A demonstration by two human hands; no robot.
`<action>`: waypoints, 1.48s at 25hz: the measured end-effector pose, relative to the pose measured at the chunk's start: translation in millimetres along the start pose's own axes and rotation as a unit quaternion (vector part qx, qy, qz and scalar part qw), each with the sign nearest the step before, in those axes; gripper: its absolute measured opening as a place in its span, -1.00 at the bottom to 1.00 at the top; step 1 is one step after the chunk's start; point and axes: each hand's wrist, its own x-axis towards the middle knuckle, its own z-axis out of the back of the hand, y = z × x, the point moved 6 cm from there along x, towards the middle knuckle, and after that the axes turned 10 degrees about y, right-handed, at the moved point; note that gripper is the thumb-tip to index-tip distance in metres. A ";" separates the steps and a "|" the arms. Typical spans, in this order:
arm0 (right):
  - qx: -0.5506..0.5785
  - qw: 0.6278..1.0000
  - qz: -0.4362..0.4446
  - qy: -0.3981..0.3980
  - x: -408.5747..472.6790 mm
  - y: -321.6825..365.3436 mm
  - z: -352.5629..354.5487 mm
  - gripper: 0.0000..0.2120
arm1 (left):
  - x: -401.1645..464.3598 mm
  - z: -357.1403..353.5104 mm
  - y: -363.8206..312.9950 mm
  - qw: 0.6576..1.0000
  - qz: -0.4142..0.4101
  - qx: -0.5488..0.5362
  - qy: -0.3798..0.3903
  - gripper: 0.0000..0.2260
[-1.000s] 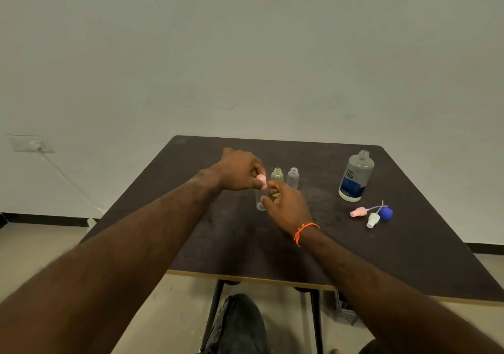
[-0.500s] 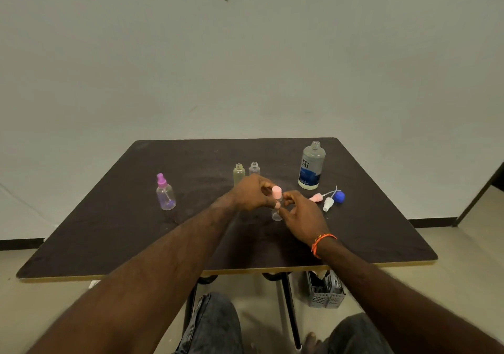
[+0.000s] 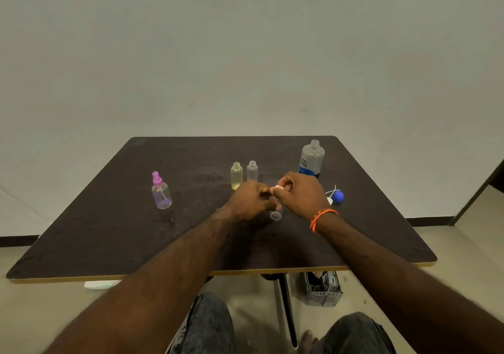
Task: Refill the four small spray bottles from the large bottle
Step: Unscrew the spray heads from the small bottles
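Pinching pink cap (image 3: 278, 188), gripping clear bottle (image 3: 276, 214)

On the table (image 3: 109, 244): capped spray bottle (image 3: 161, 191) left — two uncapped bottles (image 3: 236, 175) centre-far — large bottle (image 3: 312, 160) far right, loose caps (image 3: 338, 196) nearer.

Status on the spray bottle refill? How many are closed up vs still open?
Done: one clear small bottle with a purple spray top stands capped at the left. In hand: left hand holds a clear small bottle while right hand pinches its pink spray top. Left: the yellowish open bottle and clear open bottle remain uncapped; blue spray top lies near the large uncapped bottle.
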 end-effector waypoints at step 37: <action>0.000 0.991 0.087 0.098 -2.9 7.6 -2.0 -0.67 | -3.7 -6.2 4.3 0.999 0.001 0.032 -0.016 -0.75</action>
